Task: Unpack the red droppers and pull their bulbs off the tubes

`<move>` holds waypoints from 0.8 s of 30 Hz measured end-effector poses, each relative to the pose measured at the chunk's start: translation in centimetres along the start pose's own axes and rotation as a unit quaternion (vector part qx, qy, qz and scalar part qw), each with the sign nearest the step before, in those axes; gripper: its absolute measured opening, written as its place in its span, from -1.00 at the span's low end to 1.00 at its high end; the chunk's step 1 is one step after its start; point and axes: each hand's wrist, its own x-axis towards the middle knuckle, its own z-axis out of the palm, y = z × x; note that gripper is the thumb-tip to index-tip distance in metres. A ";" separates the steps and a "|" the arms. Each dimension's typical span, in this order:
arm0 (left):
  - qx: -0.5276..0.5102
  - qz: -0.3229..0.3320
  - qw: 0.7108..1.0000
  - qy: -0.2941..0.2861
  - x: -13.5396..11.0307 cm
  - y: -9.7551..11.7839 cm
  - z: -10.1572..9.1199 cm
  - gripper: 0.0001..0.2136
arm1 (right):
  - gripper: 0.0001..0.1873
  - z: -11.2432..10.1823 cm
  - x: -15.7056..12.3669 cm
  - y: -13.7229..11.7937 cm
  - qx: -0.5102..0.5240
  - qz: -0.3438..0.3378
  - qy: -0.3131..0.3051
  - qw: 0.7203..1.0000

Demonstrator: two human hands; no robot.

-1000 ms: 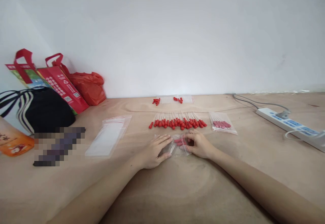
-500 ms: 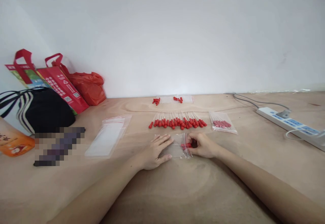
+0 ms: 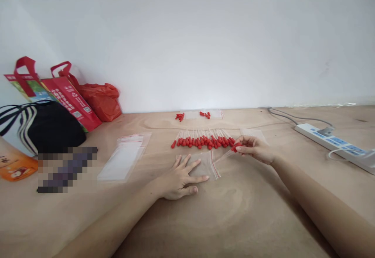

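My left hand (image 3: 178, 178) lies flat with fingers spread on a clear zip bag (image 3: 207, 164), whose red-lined mouth faces right. My right hand (image 3: 254, 148) pinches a small bunch of red-headed sticks (image 3: 236, 146) by their heads. Their thin pale shafts slant down-left towards the bag's mouth; whether the tips are still inside I cannot tell. Just beyond the bag runs a row of several more red-headed sticks (image 3: 202, 141), heads towards me. A filled clear bag (image 3: 258, 134) is partly hidden behind my right hand.
A stack of flat zip bags (image 3: 124, 160) lies to the left. At the back are two small groups of red-headed sticks (image 3: 179, 116) on clear plastic. A power strip (image 3: 331, 137) with cables lies right. Carrier bags (image 3: 73, 102) and a black drawstring bag (image 3: 55, 127) stand left.
My right hand has moved right and away from the bag's mouth, with the red-headed sticks drawn along in its fingers. My left hand has spread its fingers and stays on the bag.
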 end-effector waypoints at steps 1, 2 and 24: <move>0.001 -0.001 1.000 0.004 0.0 0.1 0.0 -0.60 | -0.67 -0.6 0.0 -0.1 0.012 -0.007 0.024 1.000; 0.002 -0.004 1.000 0.016 0.0 0.1 0.1 -0.61 | -0.66 -1.0 0.1 -0.2 0.022 -0.017 0.049 0.998; -0.034 -0.159 0.941 0.297 1.5 -3.7 0.7 -0.67 | -0.73 3.7 6.0 2.6 -0.458 -0.307 0.172 0.816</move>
